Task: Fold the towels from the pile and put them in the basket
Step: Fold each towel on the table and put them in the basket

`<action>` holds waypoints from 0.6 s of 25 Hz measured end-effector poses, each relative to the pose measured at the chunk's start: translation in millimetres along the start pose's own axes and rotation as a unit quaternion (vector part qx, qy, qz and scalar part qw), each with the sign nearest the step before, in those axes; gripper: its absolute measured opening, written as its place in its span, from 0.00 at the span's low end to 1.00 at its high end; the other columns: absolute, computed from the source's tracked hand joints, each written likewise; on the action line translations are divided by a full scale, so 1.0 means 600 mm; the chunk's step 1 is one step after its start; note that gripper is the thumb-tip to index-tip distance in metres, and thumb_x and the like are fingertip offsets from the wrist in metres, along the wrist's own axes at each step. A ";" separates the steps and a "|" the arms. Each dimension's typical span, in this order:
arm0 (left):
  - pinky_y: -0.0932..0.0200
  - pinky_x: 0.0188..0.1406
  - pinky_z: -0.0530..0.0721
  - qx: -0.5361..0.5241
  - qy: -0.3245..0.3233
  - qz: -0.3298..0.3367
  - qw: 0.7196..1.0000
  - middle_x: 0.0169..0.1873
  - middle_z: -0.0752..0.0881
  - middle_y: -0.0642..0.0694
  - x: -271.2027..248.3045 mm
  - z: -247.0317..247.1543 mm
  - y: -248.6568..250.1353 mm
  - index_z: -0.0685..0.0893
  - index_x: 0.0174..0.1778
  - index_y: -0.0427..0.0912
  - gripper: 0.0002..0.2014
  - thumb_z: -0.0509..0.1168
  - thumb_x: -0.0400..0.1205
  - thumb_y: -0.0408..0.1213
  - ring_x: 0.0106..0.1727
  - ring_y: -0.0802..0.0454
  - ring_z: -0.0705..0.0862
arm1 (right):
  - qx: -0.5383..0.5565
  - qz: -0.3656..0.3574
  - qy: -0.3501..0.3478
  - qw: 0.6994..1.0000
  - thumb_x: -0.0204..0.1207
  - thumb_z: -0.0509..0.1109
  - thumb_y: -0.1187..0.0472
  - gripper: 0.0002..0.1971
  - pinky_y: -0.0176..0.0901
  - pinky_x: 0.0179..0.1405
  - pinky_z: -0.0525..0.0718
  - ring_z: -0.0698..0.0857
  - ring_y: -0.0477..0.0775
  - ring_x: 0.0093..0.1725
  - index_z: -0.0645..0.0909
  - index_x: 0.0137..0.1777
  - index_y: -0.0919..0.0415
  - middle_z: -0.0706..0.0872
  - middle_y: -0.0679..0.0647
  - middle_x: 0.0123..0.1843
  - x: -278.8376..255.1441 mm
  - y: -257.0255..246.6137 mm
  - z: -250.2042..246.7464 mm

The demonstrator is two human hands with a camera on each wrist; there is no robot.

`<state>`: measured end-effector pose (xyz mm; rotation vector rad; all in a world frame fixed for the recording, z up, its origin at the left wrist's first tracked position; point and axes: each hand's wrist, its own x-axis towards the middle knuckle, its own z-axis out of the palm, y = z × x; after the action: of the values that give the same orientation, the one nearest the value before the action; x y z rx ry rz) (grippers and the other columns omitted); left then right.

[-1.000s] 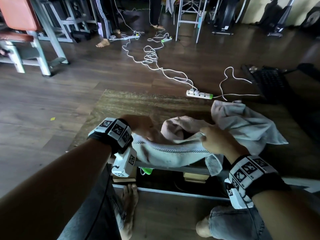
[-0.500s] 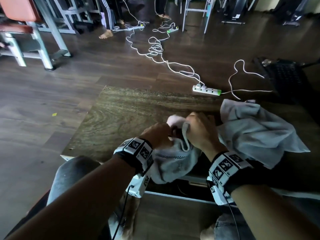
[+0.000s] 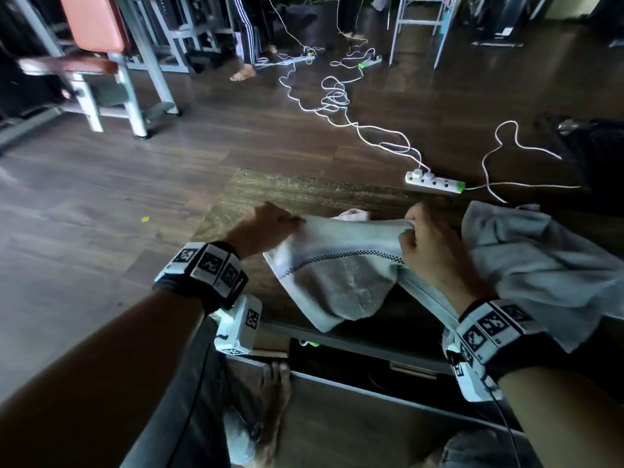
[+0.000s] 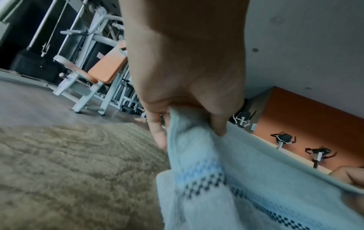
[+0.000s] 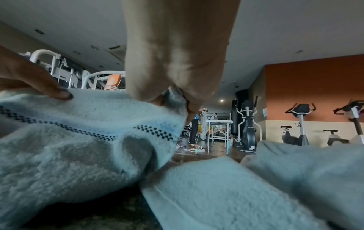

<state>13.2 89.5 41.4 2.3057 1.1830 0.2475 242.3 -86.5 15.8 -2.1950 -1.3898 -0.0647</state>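
A pale towel (image 3: pixel 341 265) with a dark checkered stripe is stretched between both hands over the wooden table (image 3: pixel 256 204). My left hand (image 3: pixel 270 224) pinches its left top corner, seen close as the towel (image 4: pixel 216 163) under my left hand (image 4: pixel 189 121). My right hand (image 3: pixel 418 238) pinches the right top corner; the right wrist view shows the towel (image 5: pixel 82 124) gripped by my right hand (image 5: pixel 173 99). The towel's lower part hangs folded toward the table's near edge. A crumpled pile of towels (image 3: pixel 533 265) lies to the right. No basket is in view.
A white power strip (image 3: pixel 435 182) with cables lies on the floor beyond the table. A gym bench (image 3: pixel 98 45) stands at far left. A dark object (image 3: pixel 594 146) sits at far right. My bare foot (image 3: pixel 277 400) is under the table's near edge.
The hands, which met at the middle half a second ago, have pulled apart, drawing the towel's top edge taut between them. The view has lifted a little.
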 end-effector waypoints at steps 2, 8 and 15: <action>0.60 0.30 0.70 -0.016 0.056 0.004 0.998 0.23 0.75 0.44 0.013 0.011 -0.002 0.82 0.30 0.34 0.20 0.67 0.82 0.46 0.25 0.51 0.73 | -0.038 0.002 -0.026 0.999 0.79 0.60 0.60 0.09 0.56 0.46 0.83 0.84 0.67 0.53 0.79 0.53 0.61 0.84 0.61 0.53 0.009 0.016 0.008; 0.59 0.55 0.76 0.094 -0.162 0.006 0.982 0.60 0.85 0.43 0.045 0.088 -0.007 0.90 0.55 0.47 0.19 0.71 0.76 0.56 0.59 0.47 0.82 | 0.057 -0.118 -0.196 0.972 0.76 0.71 0.56 0.20 0.46 0.36 0.74 0.80 0.51 0.29 0.74 0.22 0.52 0.80 0.49 0.26 0.058 0.034 0.067; 0.52 0.53 0.81 0.165 -0.111 0.144 0.969 0.54 0.88 0.34 0.150 0.070 0.056 0.88 0.58 0.37 0.16 0.67 0.82 0.44 0.55 0.39 0.86 | 0.123 -0.024 -0.195 0.973 0.78 0.70 0.66 0.08 0.28 0.33 0.78 0.83 0.43 0.34 0.86 0.40 0.56 0.85 0.43 0.35 0.137 -0.013 0.082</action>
<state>107.0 129.6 17.1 2.7116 0.8241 -0.1156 262.4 6.6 2.6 -2.0352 -1.5604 0.5213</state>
